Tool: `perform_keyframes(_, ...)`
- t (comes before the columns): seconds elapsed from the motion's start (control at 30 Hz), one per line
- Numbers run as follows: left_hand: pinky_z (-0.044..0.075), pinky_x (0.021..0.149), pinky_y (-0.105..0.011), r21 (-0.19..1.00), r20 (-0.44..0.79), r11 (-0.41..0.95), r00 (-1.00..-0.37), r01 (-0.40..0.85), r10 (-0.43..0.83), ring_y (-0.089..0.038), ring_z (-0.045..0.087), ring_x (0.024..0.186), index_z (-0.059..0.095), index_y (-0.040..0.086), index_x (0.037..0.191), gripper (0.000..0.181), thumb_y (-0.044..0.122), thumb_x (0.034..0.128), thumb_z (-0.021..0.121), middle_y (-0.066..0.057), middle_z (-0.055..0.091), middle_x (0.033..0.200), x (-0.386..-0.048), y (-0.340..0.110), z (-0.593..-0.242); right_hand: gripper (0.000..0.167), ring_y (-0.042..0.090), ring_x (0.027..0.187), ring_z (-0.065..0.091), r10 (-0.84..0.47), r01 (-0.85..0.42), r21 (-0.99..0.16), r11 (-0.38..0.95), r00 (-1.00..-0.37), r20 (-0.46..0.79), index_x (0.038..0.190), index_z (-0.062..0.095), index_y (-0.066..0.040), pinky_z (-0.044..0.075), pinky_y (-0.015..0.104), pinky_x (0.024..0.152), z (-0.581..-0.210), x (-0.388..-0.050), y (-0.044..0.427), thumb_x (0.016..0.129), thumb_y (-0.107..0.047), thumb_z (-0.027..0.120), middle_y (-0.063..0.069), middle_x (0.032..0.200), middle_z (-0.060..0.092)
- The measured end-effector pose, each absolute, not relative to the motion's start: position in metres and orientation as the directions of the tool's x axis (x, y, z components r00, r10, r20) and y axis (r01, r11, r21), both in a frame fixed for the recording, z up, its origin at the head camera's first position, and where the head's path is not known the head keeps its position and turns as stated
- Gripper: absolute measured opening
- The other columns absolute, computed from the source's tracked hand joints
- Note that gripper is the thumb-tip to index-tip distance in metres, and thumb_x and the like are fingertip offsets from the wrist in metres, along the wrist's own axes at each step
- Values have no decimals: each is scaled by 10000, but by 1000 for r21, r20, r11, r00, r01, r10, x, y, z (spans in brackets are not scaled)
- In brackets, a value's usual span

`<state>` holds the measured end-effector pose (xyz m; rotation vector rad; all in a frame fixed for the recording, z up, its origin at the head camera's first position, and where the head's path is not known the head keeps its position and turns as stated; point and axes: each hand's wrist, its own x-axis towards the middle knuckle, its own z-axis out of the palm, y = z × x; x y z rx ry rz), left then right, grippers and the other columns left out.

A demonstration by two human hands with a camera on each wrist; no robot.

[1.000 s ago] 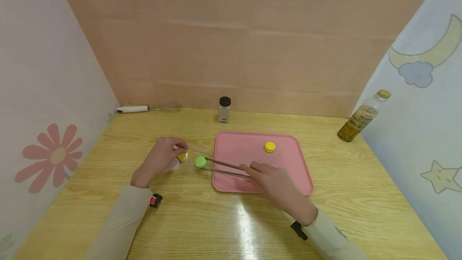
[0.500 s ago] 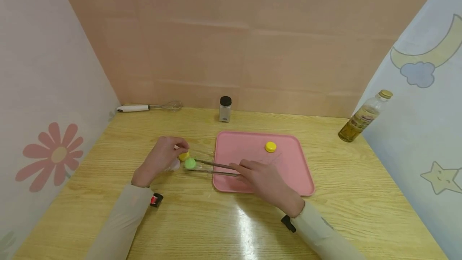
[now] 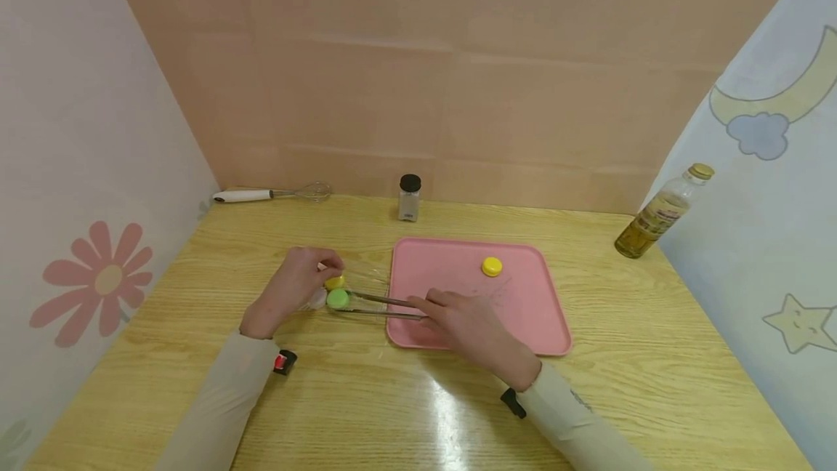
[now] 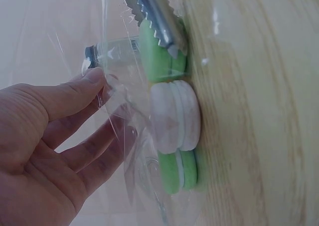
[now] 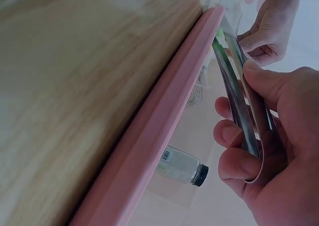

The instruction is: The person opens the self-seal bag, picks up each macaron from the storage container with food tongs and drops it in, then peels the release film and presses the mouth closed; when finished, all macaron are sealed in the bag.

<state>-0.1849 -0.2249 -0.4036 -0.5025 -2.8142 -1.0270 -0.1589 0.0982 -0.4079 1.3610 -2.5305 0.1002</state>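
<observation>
My left hand point(image 3: 290, 286) pinches the edge of a clear plastic bag point(image 4: 112, 16) between thumb and fingers. My right hand point(image 3: 474, 329) grips metal tongs point(image 5: 232, 86), whose toothed tips hold a green macaron point(image 3: 338, 299) at the bag. A pale macaron point(image 4: 172, 116) and a second green macaron point(image 4: 179, 172) line up beside the held one in the left wrist view, behind the clear film. Partly under my left fingers, a yellow macaron point(image 3: 335, 282) shows in the head view. Another yellow macaron point(image 3: 492, 267) lies on the pink tray point(image 3: 451, 256).
At the back of the wooden table point(image 3: 366, 405) stand a black-capped jar point(image 3: 409, 198) and, to its left, a whisk point(image 3: 271, 195) lying flat. An oil bottle point(image 3: 663, 213) stands at the right by the wall.
My right hand has moved left, carrying the green macaron in the tongs from near the bag's middle to beside the pale and yellow macarons. My left hand has hardly moved.
</observation>
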Motion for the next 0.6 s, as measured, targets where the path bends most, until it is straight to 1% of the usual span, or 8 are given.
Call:
perform_keyframes(0.07,549,697,-382,605,215,717,-938,347,272,-228,686,793,772,21,977,80,41,953,698,-41,740,918,-185,-225,-404,466,93,783,571,-812,-827,80,556,-520,264,1392,620,-194,463,202,557,-409,-159,98,944,-196,748,-49,988,593)
perform_keyframes(0.2,545,698,-381,601,219,716,-935,355,279,-228,686,792,772,27,971,78,39,953,697,-37,741,918,-185,-226,-406,460,89,769,570,-814,-828,98,552,-510,276,1376,632,-191,459,195,546,-409,-159,97,936,-218,761,-48,973,593)
perform_keyframes(0.33,533,689,-374,604,215,714,-935,353,281,-228,677,780,772,27,977,83,43,957,692,-38,741,919,-185,-226,-406,468,84,737,541,-810,-828,82,555,-516,277,1388,620,-188,444,190,536,-408,-158,98,941,-223,756,-47,957,581)
perform_keyframes(0.53,537,700,-378,608,198,718,-941,338,275,-228,678,795,772,25,983,89,47,963,687,-41,738,928,-184,-225,-403,484,99,749,539,-810,-823,83,562,-527,259,1408,598,-168,455,192,555,-405,-156,105,946,-150,741,-30,974,569)
perform_keyframes(0.6,540,712,-382,613,189,717,-943,330,273,-225,679,809,771,27,987,93,51,967,684,-39,737,935,-184,-225,-402,470,89,724,519,-806,-824,70,562,-527,270,1401,606,-168,439,178,547,-404,-155,108,950,-162,738,-36,953,563)
